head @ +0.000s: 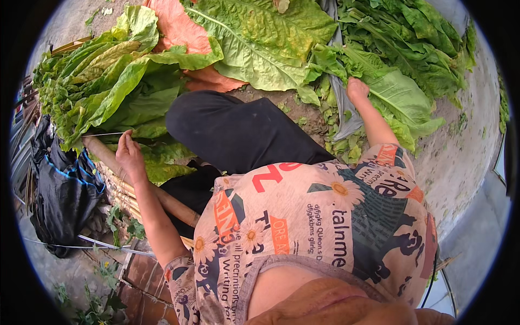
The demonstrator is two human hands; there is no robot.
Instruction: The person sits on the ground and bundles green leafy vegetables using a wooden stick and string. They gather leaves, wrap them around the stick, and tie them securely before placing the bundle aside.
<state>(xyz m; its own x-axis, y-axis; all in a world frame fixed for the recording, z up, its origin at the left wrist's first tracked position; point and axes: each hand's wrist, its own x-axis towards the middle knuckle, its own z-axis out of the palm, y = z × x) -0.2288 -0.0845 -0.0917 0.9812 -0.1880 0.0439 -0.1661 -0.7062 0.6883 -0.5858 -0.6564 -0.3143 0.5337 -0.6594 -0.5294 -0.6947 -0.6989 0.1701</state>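
At the left, the fingers of my left hand (pixel 129 157) pinch a thin pale string (pixel 106 134) that runs to the stem ends of a thick row of large green leaves (pixel 118 87), probably tobacco. A bamboo pole (pixel 174 205) passes beneath that wrist, its far end by the leaf stems. On the right, my right hand (pixel 357 89) is closed at the stem end of a large green leaf (pixel 396 97), beside a leaf heap; its fingertips are partly hidden. Broad yellow-green leaves (pixel 260 48) lie ahead, between the hands.
My bent leg in dark trousers (pixel 243 126) lies between the hands. Orange sheeting (pixel 178 28) and grey cloth (pixel 345 109) show under leaves. A black bag with blue cord (pixel 67 183), more bamboo poles (pixel 128 199) and red tiles (pixel 142 276) are at left. Leaf scraps litter the ground.
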